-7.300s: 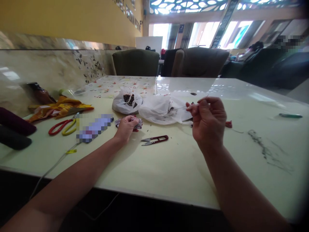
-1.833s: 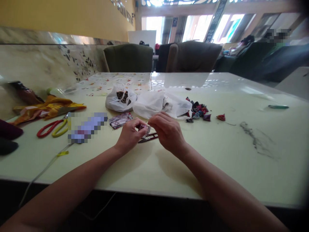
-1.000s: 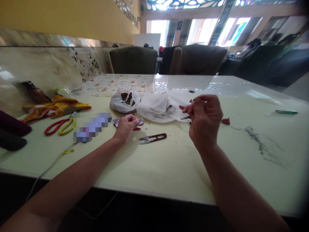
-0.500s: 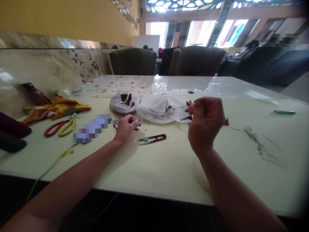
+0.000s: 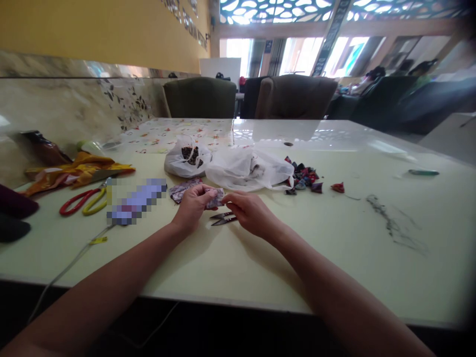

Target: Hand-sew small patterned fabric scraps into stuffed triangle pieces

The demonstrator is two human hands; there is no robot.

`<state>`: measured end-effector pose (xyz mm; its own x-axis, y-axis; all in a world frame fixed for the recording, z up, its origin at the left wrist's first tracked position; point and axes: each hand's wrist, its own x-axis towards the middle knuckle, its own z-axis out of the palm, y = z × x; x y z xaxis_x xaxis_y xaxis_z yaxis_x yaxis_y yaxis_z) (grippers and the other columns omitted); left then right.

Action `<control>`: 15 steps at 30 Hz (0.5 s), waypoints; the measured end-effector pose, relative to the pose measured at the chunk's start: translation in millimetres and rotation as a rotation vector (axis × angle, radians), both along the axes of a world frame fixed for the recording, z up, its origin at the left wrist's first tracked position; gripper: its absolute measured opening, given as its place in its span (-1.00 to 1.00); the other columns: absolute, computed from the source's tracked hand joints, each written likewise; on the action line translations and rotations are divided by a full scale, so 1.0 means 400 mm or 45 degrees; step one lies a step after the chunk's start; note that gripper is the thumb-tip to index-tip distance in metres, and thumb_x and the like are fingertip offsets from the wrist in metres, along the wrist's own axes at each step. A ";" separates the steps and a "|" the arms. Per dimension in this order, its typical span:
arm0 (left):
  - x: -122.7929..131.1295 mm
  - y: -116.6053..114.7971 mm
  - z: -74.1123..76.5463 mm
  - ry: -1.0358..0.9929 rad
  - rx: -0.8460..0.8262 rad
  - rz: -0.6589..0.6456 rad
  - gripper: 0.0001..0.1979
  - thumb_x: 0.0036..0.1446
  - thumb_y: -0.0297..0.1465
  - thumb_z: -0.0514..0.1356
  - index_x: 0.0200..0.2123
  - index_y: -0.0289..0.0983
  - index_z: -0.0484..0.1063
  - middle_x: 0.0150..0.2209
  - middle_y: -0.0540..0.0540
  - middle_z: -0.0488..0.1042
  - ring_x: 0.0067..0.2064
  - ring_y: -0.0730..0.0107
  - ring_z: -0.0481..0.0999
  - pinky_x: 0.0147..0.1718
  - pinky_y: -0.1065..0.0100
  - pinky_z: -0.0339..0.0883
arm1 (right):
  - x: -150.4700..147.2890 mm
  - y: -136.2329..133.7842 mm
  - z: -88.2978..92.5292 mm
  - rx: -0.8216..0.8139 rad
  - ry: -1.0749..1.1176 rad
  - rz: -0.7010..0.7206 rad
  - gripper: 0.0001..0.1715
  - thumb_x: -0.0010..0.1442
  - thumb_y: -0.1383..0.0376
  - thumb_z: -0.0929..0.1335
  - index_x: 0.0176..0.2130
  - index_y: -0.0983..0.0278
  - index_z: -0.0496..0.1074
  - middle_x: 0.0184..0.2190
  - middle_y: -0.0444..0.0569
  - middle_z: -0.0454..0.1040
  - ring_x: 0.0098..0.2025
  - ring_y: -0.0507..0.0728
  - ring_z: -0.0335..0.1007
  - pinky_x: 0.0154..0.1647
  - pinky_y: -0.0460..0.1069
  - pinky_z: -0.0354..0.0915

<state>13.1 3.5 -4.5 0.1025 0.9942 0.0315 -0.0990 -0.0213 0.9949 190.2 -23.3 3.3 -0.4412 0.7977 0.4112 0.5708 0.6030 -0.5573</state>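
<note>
My left hand (image 5: 192,204) pinches a small piece of patterned cloth (image 5: 214,198), pale purple and white, above the table. My right hand (image 5: 250,210) has come up against the cloth's right edge, thumb and fingertips pressed together; whatever lies between them is too small to make out. Below the hands lie thread snips (image 5: 222,218), their handle end hidden by my right hand. More of the same patterned cloth (image 5: 181,190) rests on the table just behind my left hand.
White plastic bags, one holding dark bits (image 5: 190,155), stand behind the hands. Small stuffed cloth pieces (image 5: 307,176) are heaped beside them. To the right lie a thread tangle (image 5: 386,218) and a green pen-like item (image 5: 424,172); to the left, red-and-yellow-handled scissors (image 5: 89,200) and a blurred-out phone-like item (image 5: 136,202).
My right hand has moved left and down to the cloth from a raised place on the right, where a thin thread stretched from the cloth toward it. The heaped cloth pieces are uncovered.
</note>
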 end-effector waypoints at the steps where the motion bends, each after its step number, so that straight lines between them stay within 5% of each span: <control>1: -0.001 0.001 -0.001 -0.009 -0.011 0.017 -0.72 -0.09 -0.24 0.38 -0.41 -0.32 0.47 -0.45 -0.02 0.51 -0.43 0.43 0.49 -0.42 0.37 0.45 | 0.001 0.000 -0.001 -0.012 -0.016 0.001 -0.73 0.24 0.44 0.25 -0.15 0.29 0.51 -0.25 0.06 0.56 -0.30 0.12 0.43 -0.26 -0.02 0.25; 6: -0.007 0.010 -0.008 -0.014 0.012 0.031 -0.72 -0.09 -0.22 0.37 -0.40 -0.31 0.48 -0.45 -0.02 0.51 -0.41 0.40 0.51 -0.40 0.36 0.45 | 0.004 0.000 0.003 -0.062 0.182 -0.052 -0.81 0.22 0.40 0.27 -0.21 0.27 0.47 -0.43 -0.09 0.47 -0.44 0.03 0.31 -0.34 -0.06 0.22; 10: -0.016 0.024 -0.012 0.070 0.092 0.105 -0.72 -0.09 -0.22 0.37 -0.42 -0.31 0.47 -0.45 -0.05 0.51 -0.42 0.38 0.50 -0.45 0.36 0.43 | 0.030 0.015 0.021 -0.154 0.759 -0.184 -0.92 0.20 0.28 0.32 -0.33 0.24 0.39 -0.52 -0.20 0.31 -0.47 -0.01 0.28 -0.34 -0.05 0.33; 15: -0.029 0.048 -0.017 0.121 0.145 0.215 -0.76 -0.09 -0.25 0.36 -0.44 -0.30 0.47 -0.47 -0.04 0.50 -0.46 0.41 0.48 -0.48 0.39 0.39 | 0.134 0.064 0.042 0.125 1.358 -0.475 -0.96 0.16 0.32 0.34 -0.35 0.20 0.35 -0.57 -0.27 0.23 -0.54 -0.05 0.21 -0.10 0.06 0.43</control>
<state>1.6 22.8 -11.3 -0.0573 0.9881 0.1429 0.0095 -0.1426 0.9897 243.8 2.2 20.3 0.4306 0.7494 0.5030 -0.0134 0.5625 -0.8267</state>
